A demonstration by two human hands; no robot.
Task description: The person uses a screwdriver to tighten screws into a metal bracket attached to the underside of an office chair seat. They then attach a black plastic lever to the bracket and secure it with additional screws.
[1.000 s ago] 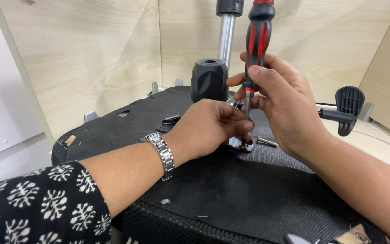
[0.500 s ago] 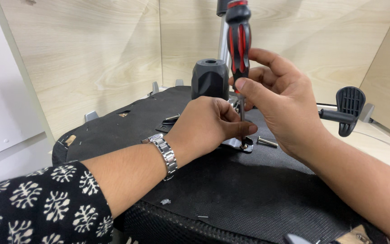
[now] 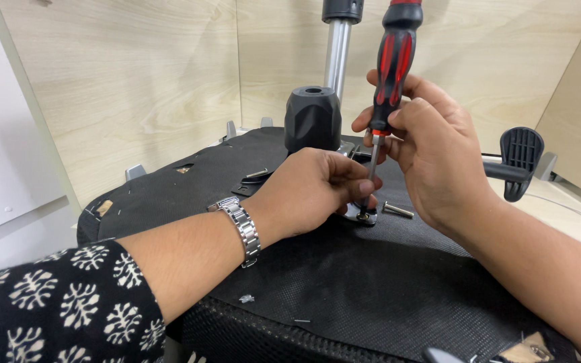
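An upturned chair seat (image 3: 344,282) covered in black fabric fills the middle of the view. My right hand (image 3: 432,154) grips a red and black screwdriver (image 3: 393,60) held upright, its tip down on a screw with a washer (image 3: 362,215) in the seat's underside. My left hand (image 3: 311,188), with a metal wristwatch (image 3: 240,225) on the wrist, rests on the fabric with fingertips pinched at the screwdriver's shaft near the tip. A loose bolt (image 3: 397,210) lies just right of the screw.
A black mechanism hub (image 3: 313,117) with a chrome gas-lift column (image 3: 336,57) stands behind my hands. A black lever paddle (image 3: 520,161) sticks out at the right. Light wood panels enclose the back and sides, and a white cabinet is at left.
The screwdriver handle swayed left and then back to the right while its tip stayed at the screw. My left hand has kept its place.
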